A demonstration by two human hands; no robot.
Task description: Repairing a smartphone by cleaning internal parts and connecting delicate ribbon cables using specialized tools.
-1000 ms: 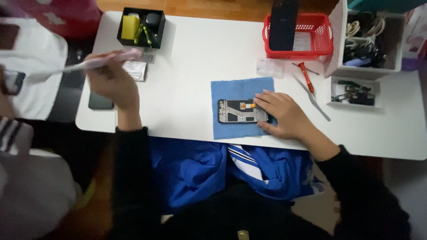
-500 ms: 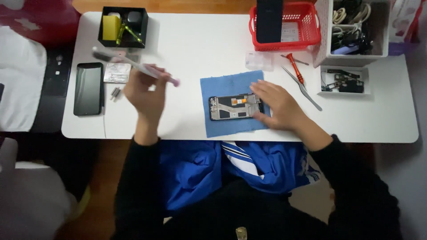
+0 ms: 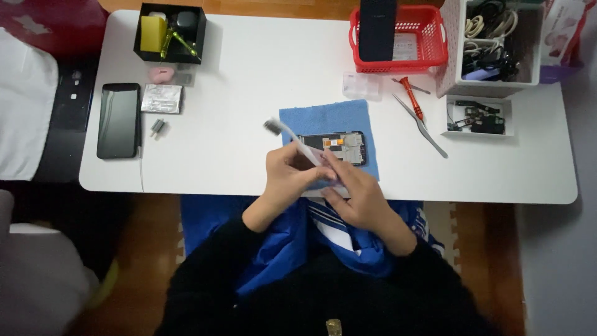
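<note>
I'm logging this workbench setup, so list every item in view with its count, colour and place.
table: 1, white, fills the view
cloth: 1, blue, centre front
opened phone: 1, dark, on the cloth
brush: 1, white with dark bristles, held over the phone
intact phone: 1, black, far left
black tray: 1, top left, holding yellow items
foil pack: 1, silver, beside the intact phone
basket: 1, red, top centre
screwdriver: 1, red handle, right of the cloth
tweezers: 1, metal, beside the screwdriver
left hand: grips the brush
right hand: at the brush and phone
</note>
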